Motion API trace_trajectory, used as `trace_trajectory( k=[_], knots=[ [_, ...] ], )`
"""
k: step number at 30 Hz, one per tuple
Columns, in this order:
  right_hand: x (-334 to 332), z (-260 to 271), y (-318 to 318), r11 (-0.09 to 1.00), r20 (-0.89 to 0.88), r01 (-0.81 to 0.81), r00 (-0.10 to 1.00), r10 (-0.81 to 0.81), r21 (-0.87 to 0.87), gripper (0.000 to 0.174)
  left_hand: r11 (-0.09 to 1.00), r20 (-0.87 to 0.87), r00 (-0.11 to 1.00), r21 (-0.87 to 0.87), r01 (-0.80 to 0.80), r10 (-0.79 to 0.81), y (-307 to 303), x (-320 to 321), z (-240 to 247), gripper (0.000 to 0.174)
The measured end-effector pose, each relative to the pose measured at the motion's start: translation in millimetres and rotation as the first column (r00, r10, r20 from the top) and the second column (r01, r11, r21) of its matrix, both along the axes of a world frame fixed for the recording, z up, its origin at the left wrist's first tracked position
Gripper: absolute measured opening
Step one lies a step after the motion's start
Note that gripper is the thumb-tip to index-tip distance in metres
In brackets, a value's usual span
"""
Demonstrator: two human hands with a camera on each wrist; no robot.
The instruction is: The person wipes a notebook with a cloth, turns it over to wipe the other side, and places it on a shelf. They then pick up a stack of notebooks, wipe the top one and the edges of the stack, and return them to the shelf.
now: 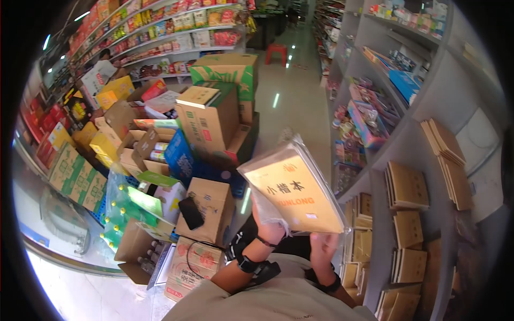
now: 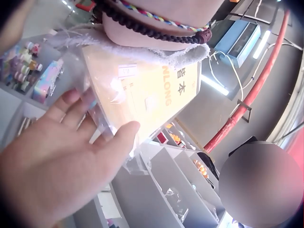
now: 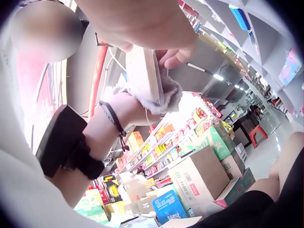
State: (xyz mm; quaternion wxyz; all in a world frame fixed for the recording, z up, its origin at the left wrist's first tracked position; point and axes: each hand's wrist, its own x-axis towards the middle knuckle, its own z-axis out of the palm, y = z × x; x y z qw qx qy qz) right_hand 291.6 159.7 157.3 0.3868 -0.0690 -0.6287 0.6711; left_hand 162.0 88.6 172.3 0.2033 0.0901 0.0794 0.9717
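A plastic-wrapped pack of notebooks (image 1: 293, 187) with a tan printed cover is held up tilted in front of the body. My left hand (image 1: 270, 231) holds a fluffy greyish-white cloth (image 1: 266, 206) against the pack's lower left side; its fingertips are hidden. In the right wrist view the cloth (image 3: 169, 95) bunches round the pack's end. My right hand (image 1: 323, 249) grips the lower right corner. From the left wrist view, the right hand's thumb (image 2: 126, 135) lies on the cover side, and its other fingers are at the wrapped edge.
Grey shelves (image 1: 383, 214) with stacked tan notebooks (image 1: 407, 184) stand close on the right. Cardboard boxes (image 1: 206, 120) crowd the left, a black phone (image 1: 191, 213) on one of them. Green bottles (image 1: 115, 230) sit nearby. An aisle (image 1: 300, 96) runs ahead past a red stool (image 1: 276, 54).
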Motion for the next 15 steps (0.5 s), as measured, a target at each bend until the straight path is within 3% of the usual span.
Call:
trace_trajectory(
  k=[1, 2, 3, 4, 6, 8, 9, 10, 12, 13, 14, 15],
  knots=[
    [-0.1, 11.6, -1.3, 0.993, -0.001, 0.08, 0.997, -0.081, 0.089, 0.055, 0.994, 0.061, 0.995, -0.076, -0.078, 0.083, -0.4, -2.7, -0.7, 0.049],
    [-3.3, 24.1, -4.3, 0.993, -0.089, 0.121, 0.989, -0.121, -0.002, 0.056, 0.978, 0.12, 0.979, -0.151, -0.147, 0.166, -0.3, -5.0, -3.4, 0.047],
    [-1.6, 29.9, -2.3, 0.989, -0.029, 0.138, 0.99, -0.137, 0.045, 0.056, 0.935, 0.002, 0.978, -0.295, -0.198, 0.208, -1.4, -7.1, -14.6, 0.053],
    [0.4, 31.9, 2.7, 0.983, 0.03, 0.155, 0.987, -0.159, 0.095, 0.056, 0.93, -0.007, 0.974, -0.297, -0.217, 0.225, -2.0, -9.3, -22.9, 0.053],
    [-2.0, 25.1, 12.4, 0.985, 0.015, 0.163, 0.986, -0.164, 0.051, 0.054, 0.812, -0.13, 0.943, -0.48, -0.332, 0.308, -2.3, -11.8, -25.2, 0.047],
    [-5.9, 20.4, 14.9, 0.983, 0.007, 0.184, 0.983, -0.184, 0.008, 0.052, 0.86, -0.087, 0.952, -0.41, -0.303, 0.294, -6.9, -6.5, -15.6, 0.046],
    [-8.5, 25.1, 15.4, 0.978, -0.003, 0.203, 0.979, -0.203, -0.036, 0.052, 0.97, 0.006, 0.997, -0.233, -0.068, 0.071, -14.0, -0.5, 6.4, 0.044],
    [-10.8, 29.0, 16.3, 0.972, -0.011, 0.223, 0.974, -0.224, -0.077, 0.051, 0.984, 0.054, 0.984, -0.028, 0.174, -0.172, -17.6, 3.7, 19.8, 0.043],
    [-13.7, 34.0, 18.0, 0.969, -0.013, 0.223, 0.974, -0.225, -0.105, 0.051, 0.983, 0.055, 0.99, -0.124, 0.133, -0.127, -14.4, 14.3, 22.5, 0.04],
    [-14.9, 36.8, 18.8, 0.962, -0.012, 0.213, 0.976, -0.218, -0.172, 0.053, 0.893, -0.271, 0.962, -0.423, -0.151, 0.035, -13.1, 17.3, 27.1, 0.039],
    [-16.2, 38.6, 19.2, 0.95, -0.012, 0.201, 0.978, -0.209, -0.239, 0.054, 0.669, -0.595, 0.8, -0.565, -0.483, 0.075, -11.3, 19.8, 31.3, 0.038],
    [-17.7, 38.8, 19.1, 0.951, -0.015, 0.196, 0.978, -0.206, -0.238, 0.054, 0.64, -0.596, 0.795, -0.569, -0.516, 0.112, -8.6, 21.9, 34.1, 0.034]
  ],
)
